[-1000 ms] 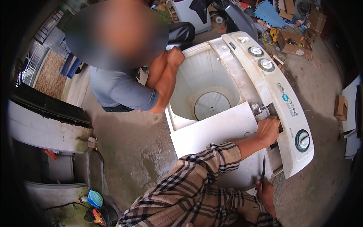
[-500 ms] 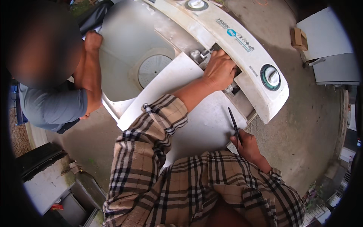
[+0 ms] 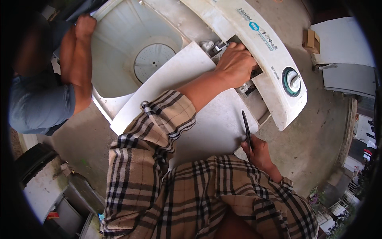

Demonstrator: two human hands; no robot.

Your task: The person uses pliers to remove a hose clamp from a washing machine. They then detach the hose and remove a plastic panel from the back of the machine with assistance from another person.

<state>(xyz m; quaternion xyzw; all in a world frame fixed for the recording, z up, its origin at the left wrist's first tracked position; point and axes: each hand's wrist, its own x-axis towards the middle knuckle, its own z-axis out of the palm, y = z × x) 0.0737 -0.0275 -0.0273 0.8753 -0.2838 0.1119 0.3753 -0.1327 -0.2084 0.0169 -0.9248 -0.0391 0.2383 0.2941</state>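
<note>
My left hand (image 3: 236, 63) reaches into an opening in the white washing machine's control panel (image 3: 272, 59), its curled fingers among small metal fittings (image 3: 215, 47), with the tips hidden. My right hand (image 3: 258, 152) is closed on a long, dark, slender tool (image 3: 245, 124), pointing up beside the machine's lower right body. A loose-looking white flat panel (image 3: 159, 91) lies slanted beneath my left forearm, partly over the open tub (image 3: 115, 47) with its round perforated plate (image 3: 153, 62). A green-ringed knob (image 3: 291, 81) sits at the panel's right end.
A co-worker (image 3: 41, 103) in a grey-blue shirt leans at the tub's left side, a hand (image 3: 85, 26) on its rim. A cardboard box (image 3: 310, 41) and white appliance panels (image 3: 344, 40) stand at the right, and a concrete ledge (image 3: 43, 199) at lower left, on the concrete floor (image 3: 318, 135).
The view has swung, shifting the machine and co-worker up and left in the picture. My left hand remains in the opening; my right hand still grips the dark tool.
</note>
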